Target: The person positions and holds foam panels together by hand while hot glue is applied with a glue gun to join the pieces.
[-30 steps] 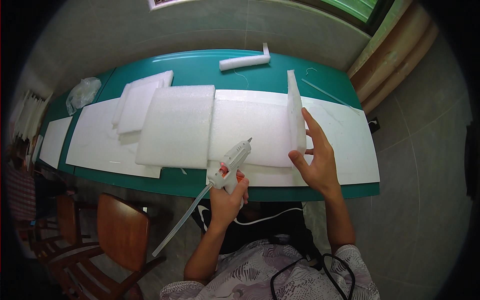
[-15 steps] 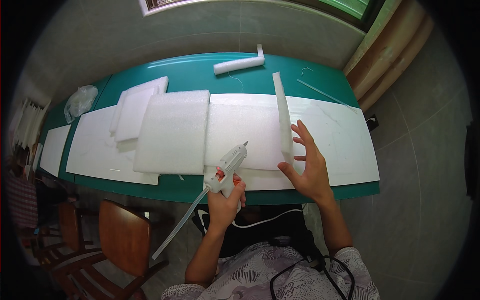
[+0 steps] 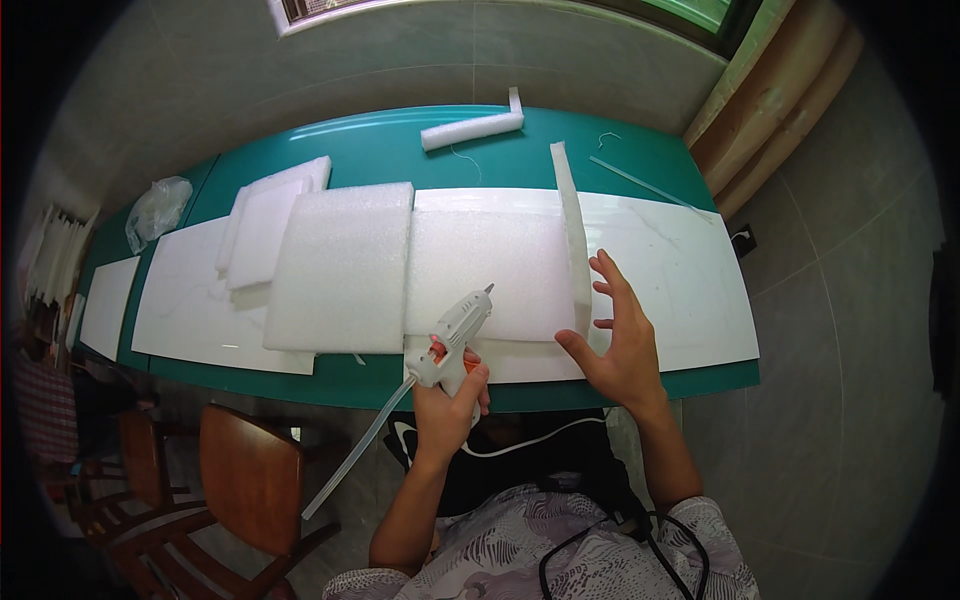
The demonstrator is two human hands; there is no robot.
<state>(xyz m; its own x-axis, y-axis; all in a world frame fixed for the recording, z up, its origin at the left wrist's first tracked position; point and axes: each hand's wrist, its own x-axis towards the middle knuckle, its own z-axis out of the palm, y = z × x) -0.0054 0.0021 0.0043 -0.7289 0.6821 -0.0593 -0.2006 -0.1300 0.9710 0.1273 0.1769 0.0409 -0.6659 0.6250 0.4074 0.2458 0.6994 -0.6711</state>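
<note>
My left hand is closed round the handle of a white hot glue gun, its nozzle pointing up and away to the right. A long clear glue stick sticks out of the gun's rear. The gun is over the near edge of a flat white foam sheet. Along that sheet's right edge stands a narrow foam strip. Beside the strip's near end is my right hand, open with fingers apart; whether the thumb touches the foam I cannot tell.
Thick foam slabs and smaller foam pieces lie left of the sheet on white boards. At the back of the green table are an L-shaped foam piece and a loose glue stick. A wooden chair stands front left.
The foam strip's near end has shifted slightly right and now stands against the sheet's edge. My right hand is opened a little away from it; the glue gun has barely moved.
</note>
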